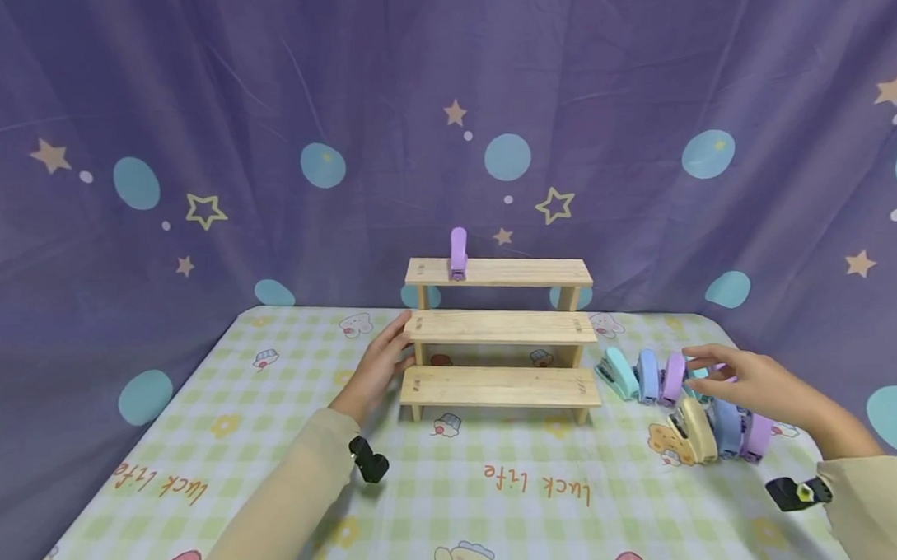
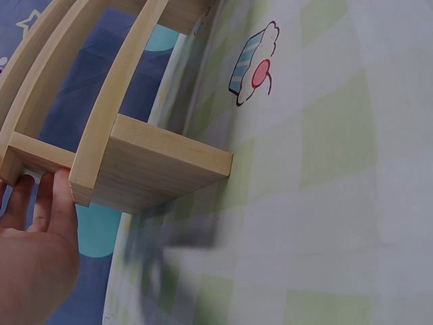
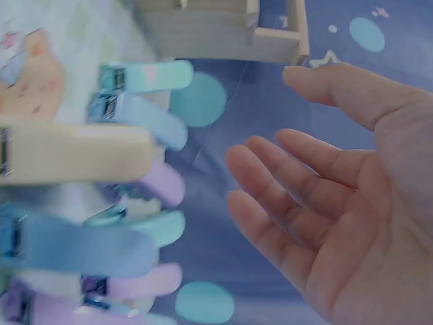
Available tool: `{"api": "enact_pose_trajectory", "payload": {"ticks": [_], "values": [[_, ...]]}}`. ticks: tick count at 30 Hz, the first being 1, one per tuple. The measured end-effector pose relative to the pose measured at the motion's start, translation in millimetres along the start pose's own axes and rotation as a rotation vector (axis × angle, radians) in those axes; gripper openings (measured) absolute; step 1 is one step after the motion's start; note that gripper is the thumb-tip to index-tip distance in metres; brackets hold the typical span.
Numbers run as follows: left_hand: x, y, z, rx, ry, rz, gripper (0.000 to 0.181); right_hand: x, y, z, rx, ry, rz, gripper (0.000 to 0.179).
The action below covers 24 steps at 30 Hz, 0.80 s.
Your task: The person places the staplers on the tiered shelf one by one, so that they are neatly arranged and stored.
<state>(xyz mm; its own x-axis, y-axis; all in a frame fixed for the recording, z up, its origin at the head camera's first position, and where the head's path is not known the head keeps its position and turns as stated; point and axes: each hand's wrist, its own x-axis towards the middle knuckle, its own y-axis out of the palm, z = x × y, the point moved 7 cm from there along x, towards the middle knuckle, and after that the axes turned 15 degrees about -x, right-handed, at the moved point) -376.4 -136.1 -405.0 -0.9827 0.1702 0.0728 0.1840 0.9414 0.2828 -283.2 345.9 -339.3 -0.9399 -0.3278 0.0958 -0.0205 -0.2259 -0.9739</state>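
A three-tier wooden shelf (image 1: 500,385) stands on the table, a purple stapler (image 1: 458,251) upright on its top tier. My left hand (image 1: 377,365) touches the shelf's left side by the middle tier; its fingers (image 2: 62,203) lie against the wood with little bend. Right of the shelf stand several staplers in two rows. Mint (image 1: 621,374), blue and purple ones form the back row; a cream stapler (image 1: 696,432), a blue stapler (image 1: 726,428) and a purple one make the front. Above them hovers my right hand (image 1: 752,378), thumb and fingers apart, holding nothing and partly covering the back row.
A checkered tablecloth (image 1: 397,504) with printed cartoons and lettering covers the table. Behind it hangs a purple-blue curtain (image 1: 383,93) with stars and dots. Each sleeve has a small black device at the wrist.
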Motion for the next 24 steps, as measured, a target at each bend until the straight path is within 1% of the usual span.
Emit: {"api": "enact_pose_trajectory", "payload": {"ticks": [5, 7, 10, 14, 19, 24], "values": [[0.4, -0.5, 1.4, 0.023, 0.004, 0.014, 0.053, -12.8, 17, -14, -0.001, 0.045, 0.022, 0.055], [0.9, -0.8, 1.8, 0.018, 0.004, 0.014, 0.053, -17.2, 24, -19, 0.012, 0.068, 0.045, 0.058], [1.3, -0.7, 2.2, 0.002, -0.001, 0.017, 0.053, -23.7, 36, -24, 0.059, 0.089, 0.094, 0.061], [1.0, -0.5, 2.0, 0.004, -0.001, 0.014, 0.052, -28.4, 49, -27, 0.113, 0.109, 0.138, 0.065], [1.6, -0.4, 2.1, 0.002, 0.000, 0.017, 0.052, -29.9, 59, -29, 0.088, 0.153, 0.149, 0.067], [1.6, -0.9, 2.1, 0.011, 0.000, 0.018, 0.053, -32.9, 70, -27, 0.138, 0.168, 0.189, 0.066]]}}
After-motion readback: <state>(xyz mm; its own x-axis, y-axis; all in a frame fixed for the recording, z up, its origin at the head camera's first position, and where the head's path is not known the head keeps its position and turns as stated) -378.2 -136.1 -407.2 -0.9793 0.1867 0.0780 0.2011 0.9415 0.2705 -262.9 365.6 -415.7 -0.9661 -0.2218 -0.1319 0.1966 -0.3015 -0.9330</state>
